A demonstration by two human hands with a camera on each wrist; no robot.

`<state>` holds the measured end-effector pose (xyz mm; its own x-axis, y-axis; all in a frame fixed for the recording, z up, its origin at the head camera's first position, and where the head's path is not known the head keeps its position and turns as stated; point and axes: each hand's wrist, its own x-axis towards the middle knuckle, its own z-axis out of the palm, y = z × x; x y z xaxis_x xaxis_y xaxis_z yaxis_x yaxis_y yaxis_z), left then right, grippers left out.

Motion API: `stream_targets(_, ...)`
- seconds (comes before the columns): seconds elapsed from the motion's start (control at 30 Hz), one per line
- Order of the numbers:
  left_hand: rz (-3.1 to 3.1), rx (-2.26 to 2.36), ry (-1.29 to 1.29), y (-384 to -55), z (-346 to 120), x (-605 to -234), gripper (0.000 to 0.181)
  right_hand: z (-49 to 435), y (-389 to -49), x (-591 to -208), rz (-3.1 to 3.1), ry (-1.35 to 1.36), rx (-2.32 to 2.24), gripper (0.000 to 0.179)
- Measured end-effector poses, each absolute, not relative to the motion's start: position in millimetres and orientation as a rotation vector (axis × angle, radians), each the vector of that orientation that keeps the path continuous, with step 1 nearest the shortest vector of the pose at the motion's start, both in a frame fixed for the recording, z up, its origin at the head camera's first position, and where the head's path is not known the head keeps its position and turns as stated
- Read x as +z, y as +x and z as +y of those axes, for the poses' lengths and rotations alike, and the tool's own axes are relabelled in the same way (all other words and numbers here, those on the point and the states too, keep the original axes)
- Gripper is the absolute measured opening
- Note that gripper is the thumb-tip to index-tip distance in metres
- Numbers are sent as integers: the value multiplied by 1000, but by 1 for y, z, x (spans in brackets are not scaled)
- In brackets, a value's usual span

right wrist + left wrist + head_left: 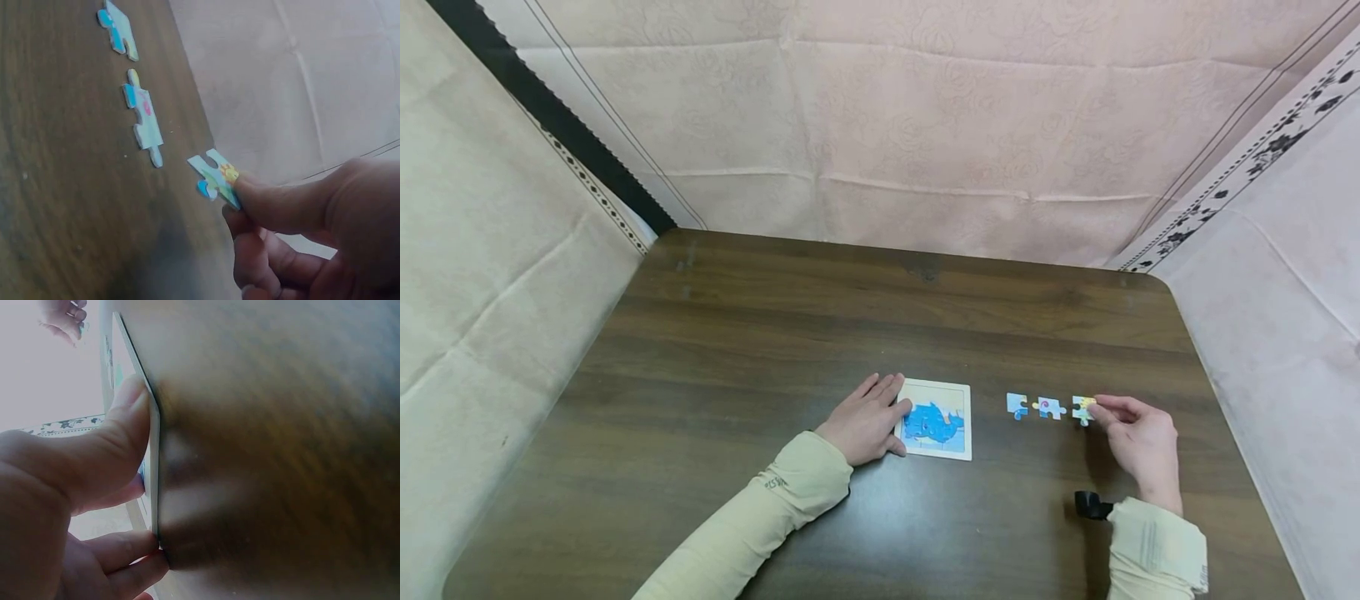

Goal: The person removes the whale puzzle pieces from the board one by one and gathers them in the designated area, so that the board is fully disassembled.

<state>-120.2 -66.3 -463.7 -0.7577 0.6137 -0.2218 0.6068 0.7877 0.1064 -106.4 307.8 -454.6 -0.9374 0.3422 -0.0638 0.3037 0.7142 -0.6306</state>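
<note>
A small square jigsaw board (953,455) with a pale frame and a blue whale picture (933,422) lies on the table. My left hand (867,419) rests on its left side. In the left wrist view, the thumb (128,415) presses on the frame and two fingers touch the table at its corner. To the right, my right hand (1142,437) pinches a jigsaw piece (215,178) with a yellow patch between thumb and finger. The right wrist view shows that piece raised and tilted. Two other jigsaw pieces lie flat: one with a pink mark (1049,407), one mostly blue (1017,405).
The brown wooden table (760,333) has pale cloth hangings (850,125) along its back and sides. A black strap end (1093,505) sticks out by the right sleeve. The loose pieces lie in a row between the board and my right hand.
</note>
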Motion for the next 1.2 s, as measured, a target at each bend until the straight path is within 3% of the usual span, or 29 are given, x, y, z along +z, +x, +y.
stream_targets(0.43, 2738, 34, 955, -119, -66, -465, 65, 314, -110, -466, -2920, -680, 1108, 38)
stream_targets(1.2, 2743, 16, 952, -120, -66, -464, 65, 310, -118, -478, -2909, -690, 1038, 30)
